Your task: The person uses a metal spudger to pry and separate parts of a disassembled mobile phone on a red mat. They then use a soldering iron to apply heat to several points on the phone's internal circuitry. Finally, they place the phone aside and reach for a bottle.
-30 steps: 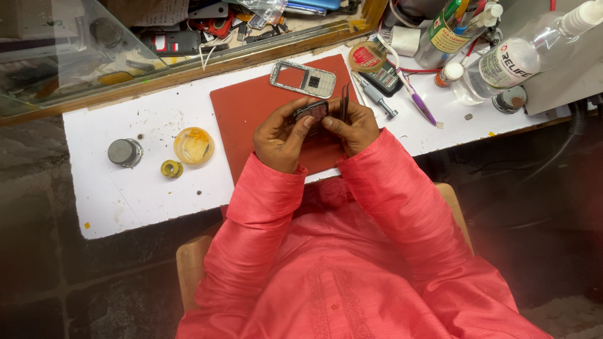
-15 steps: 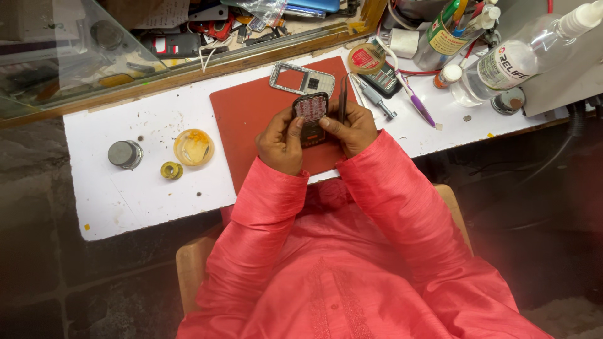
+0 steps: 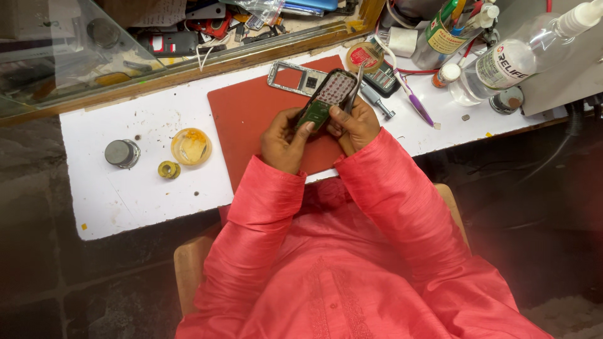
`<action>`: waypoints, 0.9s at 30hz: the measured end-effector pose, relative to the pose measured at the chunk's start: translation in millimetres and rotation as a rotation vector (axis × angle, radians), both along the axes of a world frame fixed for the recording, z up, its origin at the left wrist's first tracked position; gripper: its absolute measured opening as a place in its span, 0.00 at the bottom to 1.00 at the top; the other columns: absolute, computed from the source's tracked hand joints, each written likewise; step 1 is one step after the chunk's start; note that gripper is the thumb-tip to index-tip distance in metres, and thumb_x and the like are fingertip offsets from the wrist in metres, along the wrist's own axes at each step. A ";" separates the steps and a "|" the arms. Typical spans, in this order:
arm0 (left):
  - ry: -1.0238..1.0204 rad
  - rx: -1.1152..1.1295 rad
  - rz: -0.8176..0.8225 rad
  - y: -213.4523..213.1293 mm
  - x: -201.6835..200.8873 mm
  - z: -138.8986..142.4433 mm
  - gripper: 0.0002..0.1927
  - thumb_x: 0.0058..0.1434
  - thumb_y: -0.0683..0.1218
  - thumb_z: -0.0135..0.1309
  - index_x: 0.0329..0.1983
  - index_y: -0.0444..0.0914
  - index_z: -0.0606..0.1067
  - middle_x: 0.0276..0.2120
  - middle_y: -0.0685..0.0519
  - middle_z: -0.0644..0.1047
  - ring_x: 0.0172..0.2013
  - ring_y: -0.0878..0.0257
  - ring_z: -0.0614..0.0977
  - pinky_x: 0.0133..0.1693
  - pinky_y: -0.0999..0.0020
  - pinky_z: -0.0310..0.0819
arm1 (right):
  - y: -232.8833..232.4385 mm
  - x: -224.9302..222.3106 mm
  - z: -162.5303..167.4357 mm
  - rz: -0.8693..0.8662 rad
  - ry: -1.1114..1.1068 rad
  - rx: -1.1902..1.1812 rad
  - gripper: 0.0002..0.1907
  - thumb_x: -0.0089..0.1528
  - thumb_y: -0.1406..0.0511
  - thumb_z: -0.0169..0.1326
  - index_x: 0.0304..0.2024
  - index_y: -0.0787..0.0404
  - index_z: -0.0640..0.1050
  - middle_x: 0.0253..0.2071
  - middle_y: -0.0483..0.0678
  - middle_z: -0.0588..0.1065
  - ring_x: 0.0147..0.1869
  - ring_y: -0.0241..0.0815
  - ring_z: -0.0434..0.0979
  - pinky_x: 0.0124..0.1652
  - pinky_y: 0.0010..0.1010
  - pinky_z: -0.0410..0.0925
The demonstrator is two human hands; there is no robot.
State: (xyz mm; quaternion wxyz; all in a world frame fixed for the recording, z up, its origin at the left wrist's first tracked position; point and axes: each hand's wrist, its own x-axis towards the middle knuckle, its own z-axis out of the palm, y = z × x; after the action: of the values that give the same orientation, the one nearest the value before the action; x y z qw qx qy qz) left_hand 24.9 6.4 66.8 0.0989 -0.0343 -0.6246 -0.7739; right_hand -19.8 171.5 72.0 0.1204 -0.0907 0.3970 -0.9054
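Observation:
My left hand (image 3: 284, 139) grips the lower end of an opened phone body (image 3: 328, 99) with a keypad grid and green circuit board, held tilted above a red work mat (image 3: 251, 119). My right hand (image 3: 356, 123) steadies the phone's right side and holds thin metal tweezers (image 3: 356, 86) that stick up beside it. A grey phone frame (image 3: 295, 78) lies flat on the mat's far edge, just beyond the held phone.
On the white bench (image 3: 119, 194): a metal weight (image 3: 121, 153), a small yellow ring (image 3: 168, 169), a yellow flux dish (image 3: 191, 145) at left; a screwdriver (image 3: 379, 102), purple pen (image 3: 414, 103), clear bottle (image 3: 502, 63), tool cup (image 3: 449, 31) at right. Glass-topped cluttered shelf (image 3: 75, 50) behind.
The phone body has been lifted and turned so its keypad side faces up, tilted further toward the far edge. Both hands moved slightly up with it.

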 end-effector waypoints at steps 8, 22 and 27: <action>0.157 -0.596 0.089 -41.9 6.7 56.3 0.12 0.61 0.38 0.63 0.48 0.35 0.80 0.37 0.49 0.80 0.36 0.62 0.82 0.38 0.70 0.76 | -5.4 3.3 20.2 -0.365 0.172 0.280 0.24 0.56 0.74 0.70 0.54 0.64 0.76 0.38 0.43 0.74 0.35 0.29 0.69 0.36 0.19 0.63; 0.116 -0.175 -0.037 -90.8 0.3 22.7 0.18 0.62 0.31 0.61 0.55 0.31 0.79 0.50 0.44 0.83 0.50 0.61 0.84 0.53 0.69 0.81 | -27.8 12.2 34.2 -0.305 0.561 0.776 0.13 0.58 0.76 0.68 0.43 0.67 0.79 0.44 0.46 0.73 0.46 0.33 0.77 0.46 0.20 0.75; 0.127 -0.127 -0.032 -81.9 1.6 11.1 0.15 0.63 0.31 0.60 0.53 0.32 0.80 0.47 0.44 0.83 0.47 0.61 0.86 0.50 0.69 0.84 | -22.5 14.3 16.9 -0.321 0.553 0.775 0.14 0.58 0.74 0.69 0.42 0.67 0.78 0.43 0.46 0.73 0.47 0.33 0.76 0.48 0.22 0.72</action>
State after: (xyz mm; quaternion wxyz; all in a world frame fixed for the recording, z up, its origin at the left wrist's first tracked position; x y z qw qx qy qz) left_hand 26.5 -75.4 78.0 0.1234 -0.0995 -0.6642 -0.7305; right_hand -5.5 149.0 88.9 -0.1051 -0.2139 0.7299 -0.6406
